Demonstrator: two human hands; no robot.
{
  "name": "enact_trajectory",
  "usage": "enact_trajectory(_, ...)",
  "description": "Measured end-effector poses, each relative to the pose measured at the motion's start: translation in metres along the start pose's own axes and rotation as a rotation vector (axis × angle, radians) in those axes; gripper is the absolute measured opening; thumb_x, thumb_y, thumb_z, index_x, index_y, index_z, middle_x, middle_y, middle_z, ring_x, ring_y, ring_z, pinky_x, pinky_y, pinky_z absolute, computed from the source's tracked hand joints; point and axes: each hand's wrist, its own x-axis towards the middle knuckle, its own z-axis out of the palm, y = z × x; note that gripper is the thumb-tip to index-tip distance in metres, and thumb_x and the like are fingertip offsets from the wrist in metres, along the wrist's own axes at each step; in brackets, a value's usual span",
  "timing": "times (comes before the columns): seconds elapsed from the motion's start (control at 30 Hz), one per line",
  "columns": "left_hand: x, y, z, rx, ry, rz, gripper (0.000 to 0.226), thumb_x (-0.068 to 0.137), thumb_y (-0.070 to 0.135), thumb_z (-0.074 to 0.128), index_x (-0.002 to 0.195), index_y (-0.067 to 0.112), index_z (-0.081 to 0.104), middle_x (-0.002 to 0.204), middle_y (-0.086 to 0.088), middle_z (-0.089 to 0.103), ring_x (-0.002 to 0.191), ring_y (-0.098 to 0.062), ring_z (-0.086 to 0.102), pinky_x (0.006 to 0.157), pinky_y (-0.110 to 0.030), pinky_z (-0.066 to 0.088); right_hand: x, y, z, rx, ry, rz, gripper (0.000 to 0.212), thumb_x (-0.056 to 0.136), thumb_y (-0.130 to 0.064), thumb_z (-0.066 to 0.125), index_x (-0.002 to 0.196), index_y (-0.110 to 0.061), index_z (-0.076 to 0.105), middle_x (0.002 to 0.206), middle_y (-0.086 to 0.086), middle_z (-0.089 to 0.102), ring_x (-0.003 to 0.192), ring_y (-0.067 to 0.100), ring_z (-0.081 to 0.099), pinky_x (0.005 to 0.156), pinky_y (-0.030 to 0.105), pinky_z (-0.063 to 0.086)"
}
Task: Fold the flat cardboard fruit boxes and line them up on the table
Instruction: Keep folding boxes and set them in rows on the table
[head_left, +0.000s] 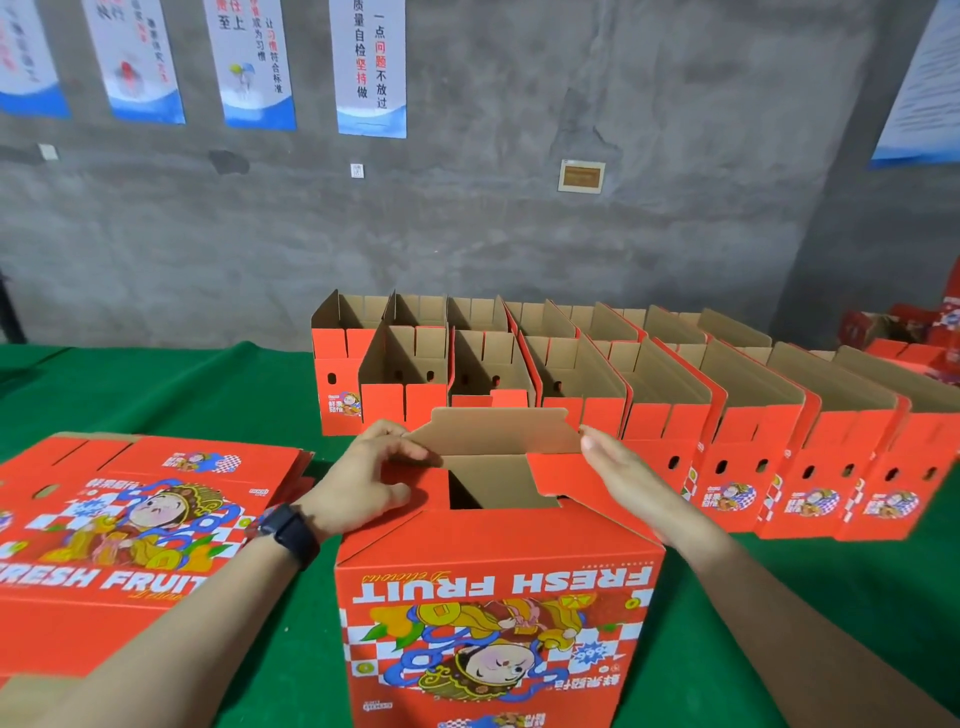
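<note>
A table draped in a green cloth (208, 395) carries everything. On its left side lies a stack of flat boxes (130, 519), red, printed face up. Just to the right of the stack, at the near middle, one upside-down box (493, 623) stands on the cloth, its print inverted and its top flaps partly open. Behind it, two rows of folded boxes run toward the right, the front row (660, 431) and the back row (332, 343), packed side by side with tops open and brown insides showing.
</note>
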Motion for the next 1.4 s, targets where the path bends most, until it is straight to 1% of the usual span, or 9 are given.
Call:
enact_trajectory(0.2, -0.001, -0.007, 0.007, -0.362, 0.204, -0.144, 0.018, 0.080, -0.004, 0.068, 0.072, 0.011, 0.072, 0.091, 0.002, 0.067, 0.082, -0.011, 0.064, 0.074, -0.010, 0.048, -0.005, -0.002, 0.000, 0.273, -0.021, 0.135, 0.048, 0.094, -0.062, 0.032, 0.131, -0.040, 0.054, 0.152, -0.009, 0.031, 0.143, 0.019, 0.022, 0.112, 0.042, 0.018)
enact_trajectory(0.47, 0.005, -0.010, -0.008, -0.213, 0.111, -0.114, 0.029, 0.073, -0.015, 0.069, 0.064, 0.011, 0.060, 0.085, -0.001, 0.067, 0.074, -0.010, 0.063, 0.062, -0.012, 0.049, -0.019, -0.001, 0.007, 0.356, 0.019, 0.143, 0.050, 0.090, -0.065, 0.040, 0.119, -0.031, 0.063, 0.128, -0.012, 0.045, 0.122, 0.010, 0.034, 0.098, 0.035, 0.023)
enact_trajectory(0.63, -0.004, -0.014, -0.006, -0.250, 0.109, -0.128, 0.031, 0.081, -0.016, 0.048, 0.073, 0.012, 0.059, 0.074, 0.003, 0.064, 0.067, -0.011, 0.055, 0.063, -0.021, 0.041, -0.026, 0.002, 0.018, 0.145, 0.037, 0.099, 0.033, 0.085, -0.051, 0.064, 0.110, -0.030, 0.058, 0.127, -0.009, 0.045, 0.112, 0.010, 0.042, 0.088, 0.031, 0.032)
enact_trajectory(0.7, -0.008, -0.009, -0.006, -0.182, 0.010, -0.102, 0.013, 0.089, 0.004, 0.059, 0.093, 0.016, 0.063, 0.089, 0.012, 0.063, 0.080, -0.003, 0.057, 0.072, -0.015, 0.040, -0.026, -0.002, 0.017, 0.057, 0.030, 0.088, 0.036, 0.085, -0.046, 0.067, 0.114, -0.030, 0.054, 0.128, -0.007, 0.043, 0.114, 0.011, 0.042, 0.088, 0.031, 0.033)
enact_trajectory(0.77, -0.007, -0.006, -0.009, 0.092, -0.137, -0.125, 0.041, 0.082, 0.040, 0.067, 0.120, 0.030, 0.057, 0.110, 0.012, 0.051, 0.097, -0.003, 0.053, 0.083, -0.014, 0.038, -0.026, -0.002, 0.015, -0.067, 0.022, 0.040, 0.042, 0.085, -0.044, 0.067, 0.121, -0.028, 0.052, 0.131, -0.006, 0.042, 0.120, 0.012, 0.041, 0.092, 0.029, 0.032)
enact_trajectory(0.87, -0.003, 0.002, -0.013, 0.296, -0.244, -0.180, 0.072, 0.076, 0.054, 0.067, 0.139, 0.028, 0.044, 0.120, 0.011, 0.048, 0.106, -0.008, 0.048, 0.092, -0.021, 0.035, -0.027, 0.000, 0.014, -0.200, -0.074, -0.040, 0.058, 0.087, -0.045, 0.065, 0.138, -0.030, 0.043, 0.144, -0.008, 0.036, 0.133, 0.010, 0.034, 0.099, 0.027, 0.029)
enact_trajectory(1.03, 0.003, 0.006, -0.007, 0.457, -0.226, -0.183, 0.075, 0.072, 0.053, 0.074, 0.135, 0.022, 0.048, 0.128, 0.002, 0.055, 0.112, -0.016, 0.052, 0.097, -0.026, 0.039, -0.024, -0.003, 0.009, -0.383, -0.157, -0.027, 0.076, 0.083, -0.048, 0.068, 0.147, -0.029, 0.033, 0.143, -0.004, 0.035, 0.136, 0.019, 0.033, 0.110, 0.036, 0.031)
enact_trajectory(1.17, 0.000, 0.011, 0.002, 0.596, -0.181, -0.172, 0.068, 0.070, 0.055, 0.074, 0.126, 0.023, 0.050, 0.112, -0.001, 0.053, 0.106, -0.019, 0.046, 0.088, -0.028, 0.039, -0.022, -0.011, 0.023, -0.588, -0.087, -0.001, 0.071, 0.075, -0.050, 0.072, 0.134, -0.029, 0.038, 0.128, -0.001, 0.042, 0.123, 0.025, 0.040, 0.101, 0.043, 0.038)
enact_trajectory(1.4, -0.004, 0.012, 0.008, 0.655, -0.138, -0.182, 0.074, 0.068, 0.054, 0.075, 0.129, 0.023, 0.046, 0.118, -0.006, 0.051, 0.113, -0.025, 0.043, 0.093, -0.034, 0.038, -0.024, -0.012, 0.031, -0.729, -0.022, -0.023, 0.075, 0.074, -0.057, 0.070, 0.133, -0.028, 0.034, 0.129, -0.001, 0.042, 0.120, 0.028, 0.042, 0.093, 0.041, 0.043)
